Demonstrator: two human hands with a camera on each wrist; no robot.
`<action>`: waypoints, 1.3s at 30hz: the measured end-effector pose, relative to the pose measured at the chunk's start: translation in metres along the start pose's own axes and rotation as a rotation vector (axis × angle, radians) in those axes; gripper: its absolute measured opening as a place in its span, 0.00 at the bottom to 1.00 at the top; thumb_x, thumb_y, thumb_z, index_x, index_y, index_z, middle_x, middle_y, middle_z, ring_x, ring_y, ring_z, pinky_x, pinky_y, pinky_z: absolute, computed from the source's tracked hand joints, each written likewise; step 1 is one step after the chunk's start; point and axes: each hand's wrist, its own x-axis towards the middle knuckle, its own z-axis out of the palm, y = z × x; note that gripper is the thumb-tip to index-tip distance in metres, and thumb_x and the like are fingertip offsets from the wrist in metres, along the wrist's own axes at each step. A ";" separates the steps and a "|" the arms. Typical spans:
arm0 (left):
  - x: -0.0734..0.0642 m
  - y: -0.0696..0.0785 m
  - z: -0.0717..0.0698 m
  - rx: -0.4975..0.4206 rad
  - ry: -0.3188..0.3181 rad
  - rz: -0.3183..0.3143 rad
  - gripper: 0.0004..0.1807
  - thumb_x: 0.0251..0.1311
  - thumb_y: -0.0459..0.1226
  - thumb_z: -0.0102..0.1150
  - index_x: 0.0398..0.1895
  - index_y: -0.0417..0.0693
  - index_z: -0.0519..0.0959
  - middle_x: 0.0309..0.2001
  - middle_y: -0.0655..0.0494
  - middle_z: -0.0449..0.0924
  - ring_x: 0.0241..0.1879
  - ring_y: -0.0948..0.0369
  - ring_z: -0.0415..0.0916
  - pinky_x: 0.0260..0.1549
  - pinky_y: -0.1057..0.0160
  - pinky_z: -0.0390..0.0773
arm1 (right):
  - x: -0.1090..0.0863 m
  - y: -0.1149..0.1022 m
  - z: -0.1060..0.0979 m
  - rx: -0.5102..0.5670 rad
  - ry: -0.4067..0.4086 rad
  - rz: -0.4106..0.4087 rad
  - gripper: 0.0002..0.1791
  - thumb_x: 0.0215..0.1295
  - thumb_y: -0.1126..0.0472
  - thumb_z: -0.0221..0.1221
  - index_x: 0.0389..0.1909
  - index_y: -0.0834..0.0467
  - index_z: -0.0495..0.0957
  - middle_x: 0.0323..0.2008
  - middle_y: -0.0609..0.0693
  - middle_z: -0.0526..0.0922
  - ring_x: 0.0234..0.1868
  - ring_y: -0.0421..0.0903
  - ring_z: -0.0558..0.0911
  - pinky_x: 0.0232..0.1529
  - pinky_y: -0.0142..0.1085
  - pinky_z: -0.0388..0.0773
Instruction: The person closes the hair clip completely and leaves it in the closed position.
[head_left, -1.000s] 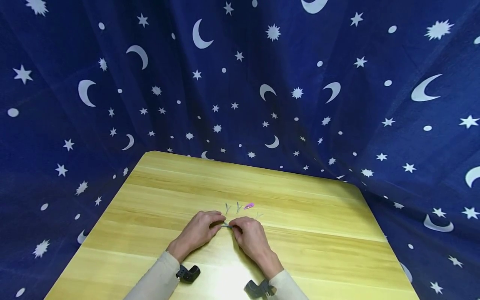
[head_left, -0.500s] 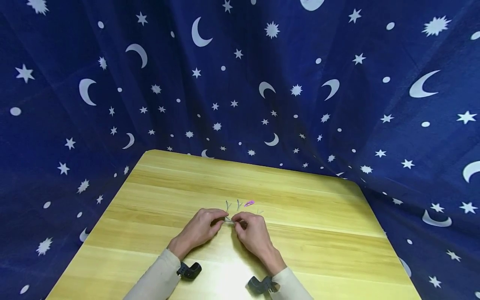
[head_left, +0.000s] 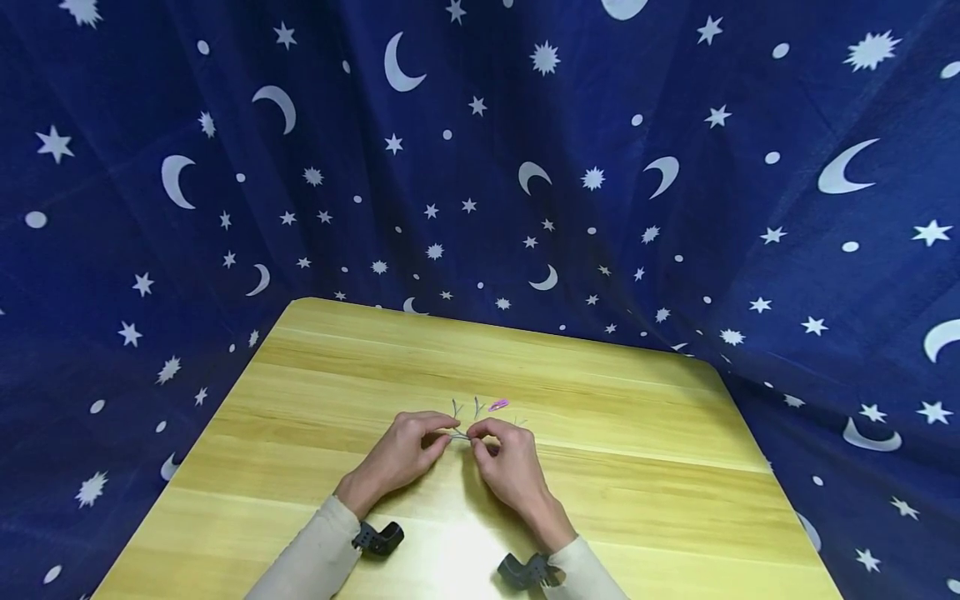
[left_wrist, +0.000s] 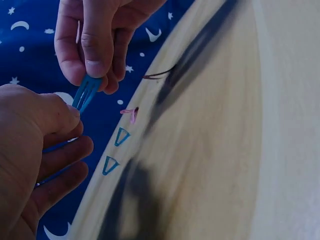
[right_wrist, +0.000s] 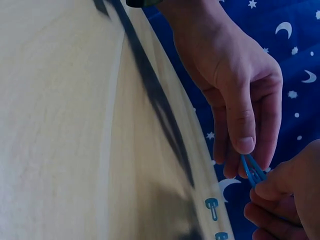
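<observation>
A blue snap hair clip is held between my two hands, its prongs spread apart in the right wrist view. My left hand pinches one end with thumb and fingers. The thumb and fingers of my right hand pinch the other end. In the left wrist view, two more blue hair clips lie on the table, both bent open. Beside them is a pink hair clip, and farther along a thin dark clip.
The wooden table carries the loose clips just beyond my hands. A dark blue curtain with moons and stars hangs behind and along the sides. Each wrist wears a black camera mount.
Both hands have shifted slightly forward with the blue hair clip between them, the right one also a little to the right. The clips on the table stay put.
</observation>
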 end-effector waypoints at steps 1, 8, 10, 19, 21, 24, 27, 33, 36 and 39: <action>0.000 0.001 0.000 -0.006 0.003 0.000 0.12 0.69 0.28 0.72 0.54 0.41 0.91 0.53 0.50 0.93 0.55 0.55 0.91 0.55 0.57 0.90 | 0.000 -0.001 -0.001 0.003 0.003 0.000 0.10 0.62 0.75 0.70 0.37 0.57 0.90 0.36 0.48 0.93 0.44 0.48 0.93 0.42 0.38 0.92; 0.003 0.004 -0.003 -0.016 0.020 0.010 0.10 0.68 0.28 0.73 0.50 0.43 0.92 0.51 0.51 0.94 0.53 0.57 0.91 0.54 0.59 0.90 | -0.001 -0.004 -0.005 0.017 0.004 0.011 0.10 0.63 0.74 0.71 0.38 0.56 0.90 0.36 0.48 0.93 0.44 0.48 0.93 0.41 0.37 0.92; 0.004 0.005 -0.003 -0.017 0.026 0.017 0.10 0.67 0.28 0.73 0.50 0.43 0.92 0.50 0.51 0.94 0.53 0.57 0.91 0.54 0.59 0.90 | -0.001 -0.004 -0.005 0.018 -0.003 0.012 0.09 0.64 0.73 0.71 0.40 0.56 0.91 0.37 0.49 0.93 0.45 0.48 0.93 0.41 0.34 0.91; 0.008 0.010 -0.008 -0.008 0.062 0.071 0.10 0.65 0.26 0.74 0.48 0.41 0.92 0.48 0.52 0.94 0.51 0.56 0.92 0.52 0.57 0.90 | 0.000 -0.006 -0.009 0.000 -0.022 -0.004 0.06 0.67 0.70 0.72 0.41 0.57 0.92 0.38 0.50 0.94 0.44 0.47 0.93 0.40 0.36 0.91; 0.008 0.012 -0.009 -0.006 0.060 0.065 0.10 0.65 0.27 0.74 0.48 0.41 0.92 0.48 0.52 0.94 0.51 0.56 0.92 0.53 0.57 0.90 | 0.000 -0.006 -0.009 -0.014 -0.025 -0.009 0.06 0.67 0.69 0.72 0.41 0.57 0.92 0.38 0.49 0.94 0.44 0.46 0.93 0.40 0.36 0.91; 0.007 0.013 -0.010 -0.002 0.049 0.057 0.09 0.67 0.28 0.73 0.48 0.41 0.92 0.48 0.52 0.94 0.51 0.56 0.92 0.53 0.56 0.90 | 0.000 -0.005 -0.010 -0.033 -0.030 -0.016 0.05 0.68 0.69 0.72 0.41 0.57 0.92 0.37 0.48 0.94 0.44 0.46 0.93 0.40 0.34 0.91; 0.007 0.014 -0.011 -0.007 0.040 0.050 0.09 0.67 0.28 0.73 0.49 0.41 0.92 0.49 0.52 0.94 0.51 0.56 0.92 0.54 0.56 0.90 | 0.000 -0.006 -0.010 -0.043 -0.036 -0.026 0.05 0.69 0.68 0.71 0.41 0.57 0.92 0.37 0.48 0.94 0.44 0.46 0.93 0.41 0.35 0.91; 0.007 0.012 -0.009 0.003 0.034 0.047 0.10 0.68 0.29 0.73 0.51 0.42 0.91 0.50 0.51 0.94 0.53 0.56 0.91 0.55 0.57 0.90 | 0.000 -0.006 -0.011 -0.036 -0.040 -0.049 0.05 0.70 0.69 0.71 0.42 0.58 0.92 0.39 0.50 0.95 0.45 0.48 0.93 0.43 0.44 0.92; 0.006 0.012 -0.009 0.007 0.027 0.045 0.11 0.69 0.29 0.72 0.53 0.40 0.91 0.51 0.50 0.93 0.53 0.55 0.91 0.55 0.57 0.90 | 0.000 -0.005 -0.011 -0.034 -0.034 -0.058 0.05 0.70 0.69 0.71 0.42 0.59 0.92 0.39 0.51 0.95 0.45 0.49 0.93 0.44 0.45 0.92; 0.006 0.012 -0.008 0.014 0.015 0.039 0.11 0.70 0.30 0.72 0.54 0.38 0.90 0.52 0.50 0.93 0.53 0.54 0.91 0.54 0.58 0.90 | -0.001 -0.005 -0.011 -0.037 -0.029 -0.065 0.05 0.69 0.69 0.71 0.42 0.59 0.92 0.39 0.51 0.95 0.45 0.49 0.93 0.44 0.46 0.92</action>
